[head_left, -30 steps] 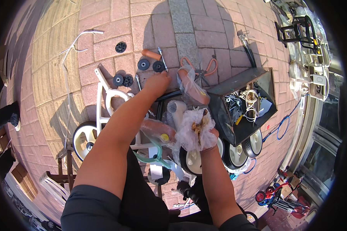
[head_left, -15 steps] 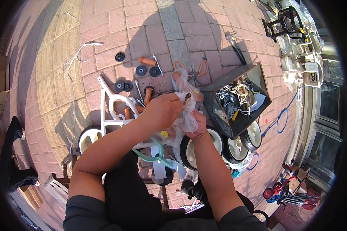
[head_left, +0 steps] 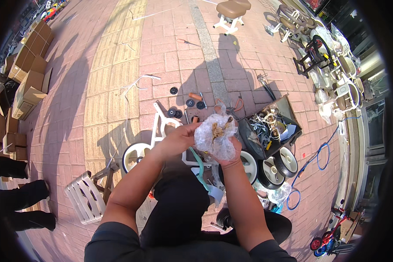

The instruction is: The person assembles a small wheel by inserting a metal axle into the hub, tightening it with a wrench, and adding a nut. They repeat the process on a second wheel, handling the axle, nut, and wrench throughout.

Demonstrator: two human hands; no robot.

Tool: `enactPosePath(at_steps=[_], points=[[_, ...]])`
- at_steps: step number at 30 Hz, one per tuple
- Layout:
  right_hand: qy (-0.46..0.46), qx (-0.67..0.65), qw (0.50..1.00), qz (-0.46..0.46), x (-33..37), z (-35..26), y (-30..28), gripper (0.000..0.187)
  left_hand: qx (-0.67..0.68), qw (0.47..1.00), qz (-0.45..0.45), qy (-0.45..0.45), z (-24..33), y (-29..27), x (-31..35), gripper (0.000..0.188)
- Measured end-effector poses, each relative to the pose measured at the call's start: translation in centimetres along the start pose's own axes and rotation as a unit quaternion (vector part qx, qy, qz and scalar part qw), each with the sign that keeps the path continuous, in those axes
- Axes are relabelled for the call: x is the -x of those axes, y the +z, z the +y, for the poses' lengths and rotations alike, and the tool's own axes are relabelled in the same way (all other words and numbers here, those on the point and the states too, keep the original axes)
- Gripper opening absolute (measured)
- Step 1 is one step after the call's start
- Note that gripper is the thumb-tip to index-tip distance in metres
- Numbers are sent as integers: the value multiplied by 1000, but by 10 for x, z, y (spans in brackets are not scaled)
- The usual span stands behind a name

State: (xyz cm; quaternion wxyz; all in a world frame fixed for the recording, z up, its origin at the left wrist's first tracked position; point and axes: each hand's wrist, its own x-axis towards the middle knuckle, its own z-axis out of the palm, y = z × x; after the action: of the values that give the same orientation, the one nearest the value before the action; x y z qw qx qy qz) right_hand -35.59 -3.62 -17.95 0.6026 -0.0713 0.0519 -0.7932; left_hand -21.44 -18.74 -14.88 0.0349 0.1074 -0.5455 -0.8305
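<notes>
1. Here, a crumpled clear plastic bag (head_left: 215,136) with brownish bits showing inside is held up in front of the person's chest, above the brick pavement (head_left: 118,87).
2. The right hand (head_left: 228,153) cups the bag from below, its fingers closed around the underside of the wrap.
3. The left hand (head_left: 179,139) comes in from the left, its fingers pinching the bag's left edge.
4. Just beneath the hands lies a white ride-on frame (head_left: 161,126) with a white wheel (head_left: 133,156) at its left end.
5. To the right of the bag sits an open black toolbox (head_left: 270,129) full of metal parts and cables, and three white wheels (head_left: 273,168) lean just below it.
6. Small black wheels (head_left: 192,104) lie on the bricks beyond the frame.
7. A white slatted stool (head_left: 85,196) stands tilted at lower left of the person.
8. Cardboard boxes (head_left: 26,74) are stacked well apart at far left.
9. A brown-seated stool (head_left: 231,11) stands far ahead on the pavement.
</notes>
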Motion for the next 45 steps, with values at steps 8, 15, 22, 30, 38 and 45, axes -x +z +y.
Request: enactPosePath(at_steps=[8, 15, 22, 30, 38, 45], points=[[26, 289, 950, 116, -3, 38, 97, 50, 37, 989, 72, 126, 33, 65, 82, 96], [70, 420, 902, 65, 8, 86, 145, 49, -354, 891, 181, 221, 48, 68, 125, 66], [107, 463, 878, 64, 39, 111, 175, 57, -246, 845, 343, 328, 44, 57, 160, 27], [0, 817, 575, -41, 55, 125, 165, 73, -109, 933, 295, 172, 34, 57, 179, 43], [-127, 895, 426, -29, 61, 128, 162, 53, 27, 974, 167, 147, 32, 66, 172, 90], [-29, 815, 570, 101, 66, 125, 155, 53, -77, 967, 226, 89, 51, 71, 164, 53]])
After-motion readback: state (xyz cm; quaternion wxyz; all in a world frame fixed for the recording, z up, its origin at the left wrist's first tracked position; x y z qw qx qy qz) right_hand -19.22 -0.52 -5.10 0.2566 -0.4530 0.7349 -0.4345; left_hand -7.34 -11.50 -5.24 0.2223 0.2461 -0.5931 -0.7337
